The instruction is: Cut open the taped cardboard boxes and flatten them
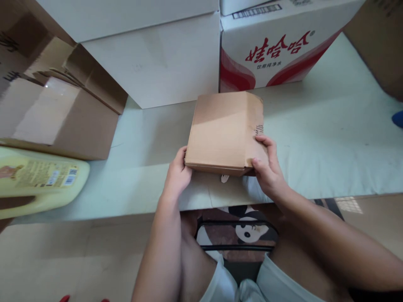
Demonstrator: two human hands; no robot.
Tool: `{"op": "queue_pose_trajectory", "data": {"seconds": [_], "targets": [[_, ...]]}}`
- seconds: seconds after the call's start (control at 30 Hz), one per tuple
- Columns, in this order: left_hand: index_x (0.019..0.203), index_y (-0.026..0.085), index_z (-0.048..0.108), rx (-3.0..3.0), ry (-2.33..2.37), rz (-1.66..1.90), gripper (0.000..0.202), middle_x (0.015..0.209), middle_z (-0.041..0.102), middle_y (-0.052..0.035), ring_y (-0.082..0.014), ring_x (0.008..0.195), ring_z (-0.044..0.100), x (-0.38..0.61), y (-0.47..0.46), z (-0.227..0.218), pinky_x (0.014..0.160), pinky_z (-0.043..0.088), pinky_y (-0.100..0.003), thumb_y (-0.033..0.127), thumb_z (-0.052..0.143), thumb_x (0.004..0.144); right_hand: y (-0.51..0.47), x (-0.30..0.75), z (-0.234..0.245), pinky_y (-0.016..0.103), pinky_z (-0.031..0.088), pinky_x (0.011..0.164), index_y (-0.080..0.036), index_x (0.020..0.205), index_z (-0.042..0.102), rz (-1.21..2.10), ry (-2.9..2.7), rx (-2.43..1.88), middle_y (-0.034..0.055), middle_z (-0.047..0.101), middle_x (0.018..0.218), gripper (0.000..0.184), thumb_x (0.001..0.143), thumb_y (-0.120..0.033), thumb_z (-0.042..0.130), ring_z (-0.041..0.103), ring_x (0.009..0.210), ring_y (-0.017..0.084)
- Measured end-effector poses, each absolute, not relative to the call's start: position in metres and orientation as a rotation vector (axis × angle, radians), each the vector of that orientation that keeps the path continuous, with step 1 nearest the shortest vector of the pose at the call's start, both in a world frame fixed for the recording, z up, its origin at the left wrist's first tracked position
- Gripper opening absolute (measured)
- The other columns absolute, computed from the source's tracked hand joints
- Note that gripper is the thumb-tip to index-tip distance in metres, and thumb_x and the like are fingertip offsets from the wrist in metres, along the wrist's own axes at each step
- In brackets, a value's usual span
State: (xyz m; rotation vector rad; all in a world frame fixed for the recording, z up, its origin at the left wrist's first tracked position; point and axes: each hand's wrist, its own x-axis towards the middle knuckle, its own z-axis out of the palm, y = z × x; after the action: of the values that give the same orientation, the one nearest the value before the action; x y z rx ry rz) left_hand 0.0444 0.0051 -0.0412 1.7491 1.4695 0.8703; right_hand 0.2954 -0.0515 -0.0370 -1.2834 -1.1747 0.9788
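A small brown cardboard box (218, 130) is held between my two hands over the front part of the covered table. My left hand (178, 174) grips its near left corner, with most of the fingers hidden behind the side. On the right, my right hand (267, 165) is closed on the near right end, thumb and fingers against the side that bears dark print. The box's top looks closed. Below its front edge a small whitish thing (224, 178) shows, too little of it to name.
White cartons (157, 63) stand at the back, and one carton (267, 54) has red lettering. Brown cardboard boxes (91, 126) and a yellow jug (44, 180) lie at left. A blue object (398, 119) sits at the right edge. The table cover (340, 159) is pale green.
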Motion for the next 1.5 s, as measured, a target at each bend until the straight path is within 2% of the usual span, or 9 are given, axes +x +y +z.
{"op": "queue_pose_trajectory", "data": {"seconds": [0.63,1.1,1.5], "targets": [[0.124,0.019,0.06,1.754,1.482,0.857,0.044,0.134,0.065,-0.0119,-0.0257,0.125,0.06,0.0458,0.0039,-0.0395,0.11,0.045,-0.048,0.008,0.05,0.082,-0.0519,0.2969,-0.0417,0.054,0.05,0.1,-0.032,0.132,0.04,0.892,-1.224,-1.288,0.008,0.044,0.136,0.058,0.08,-0.05,0.058,0.046,0.126,0.034],[0.124,0.02,0.059,1.73,1.486,0.866,0.044,0.135,0.064,-0.0102,-0.0262,0.129,0.058,0.0459,0.0023,-0.0421,0.111,0.044,-0.049,0.008,0.05,0.083,-0.0517,0.2982,-0.0452,0.055,0.045,0.106,-0.032,0.132,0.039,0.903,-1.226,-1.272,0.0067,0.043,0.135,0.056,0.082,-0.051,0.056,0.046,0.127,0.033],[0.124,0.021,0.059,1.734,1.491,0.877,0.045,0.134,0.065,-0.0096,-0.0264,0.129,0.058,0.0463,0.0025,-0.0417,0.111,0.044,-0.048,0.007,0.05,0.082,-0.0506,0.2988,-0.0464,0.054,0.046,0.104,-0.033,0.133,0.037,0.887,-1.234,-1.313,0.0075,0.043,0.134,0.063,0.079,-0.056,0.057,0.046,0.128,0.034]]}}
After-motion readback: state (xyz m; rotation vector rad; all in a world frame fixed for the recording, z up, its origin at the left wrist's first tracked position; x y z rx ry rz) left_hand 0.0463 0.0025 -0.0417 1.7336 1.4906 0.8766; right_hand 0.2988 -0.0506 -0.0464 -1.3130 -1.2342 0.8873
